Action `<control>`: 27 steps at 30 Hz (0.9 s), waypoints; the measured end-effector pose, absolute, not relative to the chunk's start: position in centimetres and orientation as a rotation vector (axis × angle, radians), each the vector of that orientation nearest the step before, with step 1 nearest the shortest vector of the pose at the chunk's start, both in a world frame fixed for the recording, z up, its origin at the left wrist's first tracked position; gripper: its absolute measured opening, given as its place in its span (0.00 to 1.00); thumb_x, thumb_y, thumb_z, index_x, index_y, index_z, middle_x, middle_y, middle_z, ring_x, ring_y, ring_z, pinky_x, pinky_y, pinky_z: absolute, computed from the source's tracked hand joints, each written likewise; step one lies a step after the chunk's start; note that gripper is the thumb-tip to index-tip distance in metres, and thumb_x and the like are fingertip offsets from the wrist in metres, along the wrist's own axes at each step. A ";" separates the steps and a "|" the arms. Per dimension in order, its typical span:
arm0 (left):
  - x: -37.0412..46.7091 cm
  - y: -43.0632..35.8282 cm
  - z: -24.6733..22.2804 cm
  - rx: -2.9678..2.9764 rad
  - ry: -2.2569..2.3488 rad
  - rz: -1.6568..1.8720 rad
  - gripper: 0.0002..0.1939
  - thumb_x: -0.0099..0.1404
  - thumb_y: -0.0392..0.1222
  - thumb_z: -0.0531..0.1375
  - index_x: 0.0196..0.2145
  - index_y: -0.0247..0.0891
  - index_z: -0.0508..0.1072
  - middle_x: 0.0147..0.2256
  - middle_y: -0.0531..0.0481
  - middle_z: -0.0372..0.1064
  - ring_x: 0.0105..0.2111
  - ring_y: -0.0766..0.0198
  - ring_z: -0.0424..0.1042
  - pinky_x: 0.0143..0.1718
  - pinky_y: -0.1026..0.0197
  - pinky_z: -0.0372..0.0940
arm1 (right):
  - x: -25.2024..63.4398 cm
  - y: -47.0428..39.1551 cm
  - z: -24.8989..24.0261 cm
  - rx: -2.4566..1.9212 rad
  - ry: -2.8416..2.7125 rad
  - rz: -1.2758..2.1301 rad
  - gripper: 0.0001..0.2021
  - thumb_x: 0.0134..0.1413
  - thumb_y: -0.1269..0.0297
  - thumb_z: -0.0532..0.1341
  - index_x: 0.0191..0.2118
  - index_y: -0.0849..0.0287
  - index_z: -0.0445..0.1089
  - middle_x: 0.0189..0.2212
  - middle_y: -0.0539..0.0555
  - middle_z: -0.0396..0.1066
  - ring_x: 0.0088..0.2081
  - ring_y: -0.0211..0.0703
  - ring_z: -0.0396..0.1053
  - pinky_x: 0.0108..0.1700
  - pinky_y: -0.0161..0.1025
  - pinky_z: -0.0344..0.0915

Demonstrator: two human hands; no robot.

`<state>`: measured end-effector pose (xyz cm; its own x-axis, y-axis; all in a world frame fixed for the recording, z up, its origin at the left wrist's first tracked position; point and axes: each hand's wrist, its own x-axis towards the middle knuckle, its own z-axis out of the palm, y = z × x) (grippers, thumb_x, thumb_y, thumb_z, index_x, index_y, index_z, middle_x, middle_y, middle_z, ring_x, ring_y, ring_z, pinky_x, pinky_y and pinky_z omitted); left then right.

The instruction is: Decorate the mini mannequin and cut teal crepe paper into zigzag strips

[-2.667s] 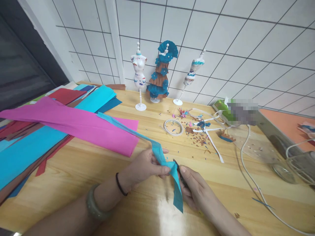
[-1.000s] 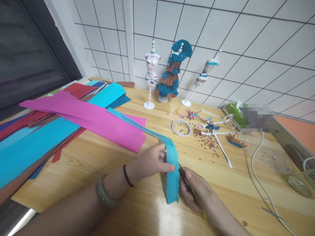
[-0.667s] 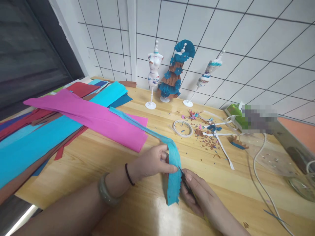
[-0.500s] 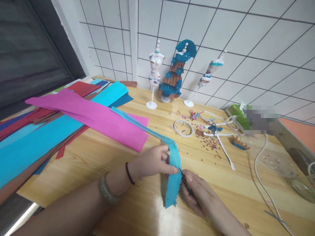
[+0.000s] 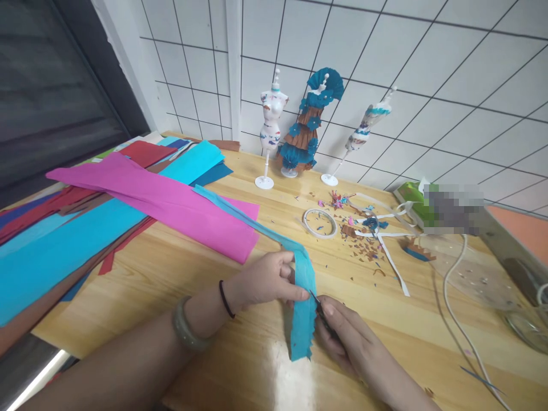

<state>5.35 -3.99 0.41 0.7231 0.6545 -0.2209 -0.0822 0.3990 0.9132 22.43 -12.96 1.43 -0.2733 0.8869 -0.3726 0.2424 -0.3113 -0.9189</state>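
Note:
A long turquoise crepe paper strip [image 5: 303, 319] is pinched between the thumb and fingers of my left hand [image 5: 278, 278]. Its near end hangs down with small jagged notches along the right edge, while the far part trails back onto the magenta paper [image 5: 192, 211]. My right hand [image 5: 349, 334] is closed around small dark scissors [image 5: 319, 308]. The scissor tips are at the strip's right edge, just beside my left thumb. Most of the scissors' handle is hidden by my fingers.
Stacked coloured paper [image 5: 77, 242] covers the left of the table. Along the wall stand a bare white mannequin [image 5: 271, 117], one in a blue and brown paper dress [image 5: 309, 123], and another tilted one [image 5: 367, 127]. A tape roll [image 5: 305, 222], paper scraps [image 5: 363, 248] and a white cable [image 5: 449, 297] lie right.
The strip's hanging end has swung slightly to the right. Both hands keep nearly the same place, with the scissors still at the strip's edge.

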 end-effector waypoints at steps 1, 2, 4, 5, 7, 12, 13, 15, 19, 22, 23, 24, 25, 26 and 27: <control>5.3 -4.0 0.4 1.066 0.616 0.509 0.19 0.45 0.41 0.68 0.33 0.34 0.67 0.30 0.48 0.70 0.30 0.64 0.70 0.34 0.60 0.64 | 22.4 -13.0 1.4 -1.460 -1.408 1.625 0.20 0.62 0.49 0.45 0.23 0.55 0.51 0.17 0.43 0.48 0.20 0.34 0.46 0.23 0.34 0.47; 5.4 -4.0 0.4 1.063 0.612 0.512 0.19 0.45 0.41 0.68 0.33 0.34 0.67 0.30 0.48 0.70 0.29 0.64 0.69 0.34 0.60 0.64 | 22.4 -12.9 1.5 -1.460 -1.410 1.623 0.20 0.62 0.49 0.45 0.23 0.55 0.51 0.17 0.43 0.47 0.20 0.34 0.46 0.23 0.34 0.47; 5.4 -4.0 0.4 1.065 0.619 0.519 0.18 0.45 0.41 0.68 0.32 0.33 0.66 0.29 0.49 0.70 0.29 0.65 0.69 0.33 0.60 0.64 | 22.4 -12.9 1.4 -1.458 -1.423 1.610 0.20 0.62 0.49 0.44 0.23 0.55 0.51 0.17 0.43 0.48 0.20 0.34 0.46 0.23 0.34 0.47; 5.5 -4.0 0.4 1.067 0.624 0.526 0.18 0.46 0.42 0.68 0.32 0.33 0.66 0.29 0.49 0.69 0.28 0.65 0.69 0.33 0.60 0.64 | 22.3 -12.9 1.4 -1.458 -1.433 1.595 0.20 0.62 0.49 0.44 0.23 0.56 0.51 0.18 0.43 0.48 0.20 0.34 0.46 0.24 0.34 0.48; 5.6 -4.1 0.4 1.068 0.628 0.544 0.19 0.45 0.42 0.68 0.32 0.33 0.67 0.28 0.49 0.69 0.28 0.65 0.68 0.33 0.60 0.63 | 22.2 -12.8 1.4 -1.458 -1.442 1.571 0.20 0.62 0.50 0.44 0.24 0.56 0.52 0.18 0.43 0.48 0.21 0.34 0.46 0.24 0.34 0.48; 5.6 -4.2 0.3 1.052 0.645 0.559 0.20 0.45 0.44 0.68 0.34 0.33 0.67 0.27 0.50 0.68 0.26 0.65 0.68 0.30 0.62 0.63 | 22.2 -12.7 1.2 -1.444 -1.413 1.557 0.20 0.62 0.50 0.44 0.24 0.56 0.52 0.18 0.43 0.46 0.20 0.34 0.44 0.23 0.34 0.46; 5.6 -4.2 0.3 1.054 0.647 0.554 0.20 0.45 0.44 0.68 0.33 0.33 0.67 0.27 0.50 0.69 0.26 0.66 0.68 0.29 0.62 0.63 | 22.2 -12.7 1.2 -1.441 -1.414 1.553 0.20 0.62 0.50 0.44 0.24 0.56 0.52 0.18 0.43 0.46 0.20 0.34 0.44 0.23 0.34 0.46; 5.6 -4.2 0.3 1.054 0.647 0.550 0.19 0.46 0.44 0.68 0.33 0.33 0.67 0.28 0.49 0.69 0.25 0.67 0.68 0.28 0.62 0.63 | 22.2 -12.8 1.2 -1.442 -1.413 1.556 0.20 0.63 0.50 0.44 0.24 0.56 0.52 0.18 0.43 0.47 0.20 0.33 0.45 0.23 0.34 0.46; 5.7 -4.2 0.3 1.028 0.637 0.560 0.20 0.46 0.44 0.68 0.33 0.33 0.67 0.29 0.48 0.70 0.26 0.66 0.69 0.29 0.63 0.63 | 22.2 -12.8 1.1 -1.441 -1.394 1.552 0.20 0.62 0.49 0.45 0.24 0.56 0.52 0.17 0.42 0.46 0.19 0.33 0.44 0.22 0.34 0.45; 5.7 -4.3 0.3 1.017 0.629 0.562 0.20 0.46 0.43 0.68 0.34 0.33 0.68 0.29 0.48 0.70 0.27 0.66 0.69 0.30 0.62 0.63 | 22.2 -12.7 0.9 -1.435 -1.377 1.551 0.19 0.62 0.49 0.45 0.24 0.56 0.52 0.17 0.42 0.46 0.19 0.33 0.44 0.22 0.34 0.45; 5.7 -4.3 0.3 1.016 0.629 0.565 0.20 0.46 0.43 0.68 0.34 0.33 0.68 0.29 0.48 0.70 0.27 0.66 0.69 0.30 0.62 0.64 | 22.1 -12.7 0.9 -1.433 -1.369 1.556 0.19 0.62 0.49 0.45 0.24 0.56 0.52 0.17 0.42 0.46 0.19 0.32 0.44 0.21 0.34 0.45; 5.7 -4.3 0.3 1.016 0.631 0.568 0.20 0.46 0.44 0.68 0.34 0.33 0.68 0.29 0.48 0.70 0.27 0.65 0.69 0.30 0.62 0.64 | 22.1 -12.7 0.8 -1.428 -1.360 1.559 0.20 0.62 0.49 0.45 0.24 0.56 0.52 0.17 0.42 0.46 0.19 0.32 0.43 0.21 0.34 0.44; 5.7 -4.3 0.2 1.016 0.633 0.572 0.20 0.45 0.44 0.68 0.34 0.33 0.68 0.29 0.48 0.70 0.27 0.65 0.69 0.30 0.62 0.64 | 22.1 -12.7 0.8 -1.423 -1.351 1.560 0.20 0.62 0.49 0.45 0.24 0.56 0.52 0.17 0.42 0.46 0.18 0.32 0.43 0.21 0.34 0.44; 5.7 -4.3 0.2 1.017 0.633 0.574 0.20 0.45 0.44 0.68 0.34 0.33 0.68 0.29 0.48 0.70 0.27 0.65 0.69 0.30 0.62 0.64 | 22.1 -12.7 0.8 -1.418 -1.345 1.560 0.20 0.62 0.49 0.45 0.24 0.56 0.52 0.17 0.42 0.46 0.18 0.32 0.43 0.21 0.34 0.44; 5.7 -4.3 0.1 1.019 0.630 0.577 0.20 0.45 0.44 0.68 0.34 0.33 0.68 0.29 0.48 0.70 0.27 0.66 0.69 0.30 0.62 0.64 | 22.1 -12.7 0.8 -1.415 -1.341 1.559 0.20 0.62 0.49 0.46 0.24 0.56 0.52 0.17 0.42 0.46 0.18 0.32 0.43 0.21 0.34 0.44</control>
<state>5.74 -4.35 0.15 0.6859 0.6977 -0.2070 -0.1451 0.4098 0.9006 22.12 -12.73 0.78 -0.2208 0.9235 -0.3135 0.1724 -0.2794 -0.9446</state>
